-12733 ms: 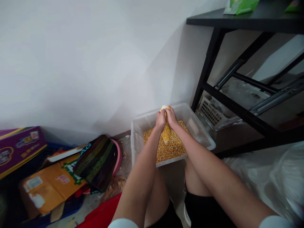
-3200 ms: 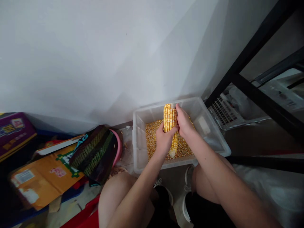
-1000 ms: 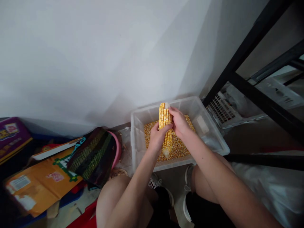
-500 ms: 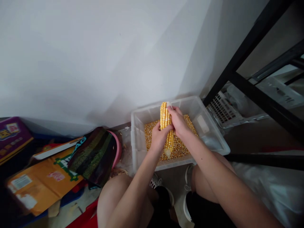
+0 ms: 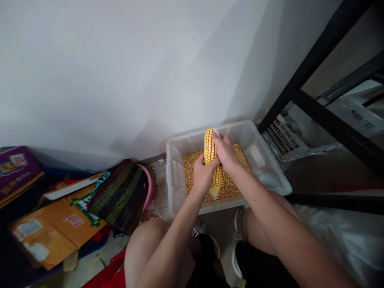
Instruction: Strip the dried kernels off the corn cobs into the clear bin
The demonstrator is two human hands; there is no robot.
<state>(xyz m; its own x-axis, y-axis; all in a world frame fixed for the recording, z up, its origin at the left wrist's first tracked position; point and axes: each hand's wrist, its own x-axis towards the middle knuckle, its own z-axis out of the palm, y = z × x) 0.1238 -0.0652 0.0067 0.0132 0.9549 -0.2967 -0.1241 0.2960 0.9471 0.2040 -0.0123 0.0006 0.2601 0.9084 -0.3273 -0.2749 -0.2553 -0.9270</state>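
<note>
A yellow corn cob point(image 5: 210, 146) stands tilted over a clear plastic bin point(image 5: 180, 140), its upper end toward the wall. My left hand point(image 5: 203, 173) is closed round its middle from the left, thumb across the front. On the right, my right hand point(image 5: 225, 152) grips the upper part, with the thumb pressed near a pale strip at the top where kernels seem to be gone. Loose corn kernels point(image 5: 231, 186) cover the bin's floor beneath the cob. The fingers behind the cob are hidden.
Left of the bin lie a mesh bag point(image 5: 117, 200), a pink basin point(image 5: 149, 188), an orange packet point(image 5: 54, 232) and a purple box point(image 5: 18, 172). A black metal frame point(image 5: 295, 94) and a white basket point(image 5: 283, 138) stand at the right. A white wall point(image 5: 120, 72) rises behind.
Both hands keep their hold on the corn cob with almost the same pose. The whole view has shifted very slightly; the right thumb has barely moved.
</note>
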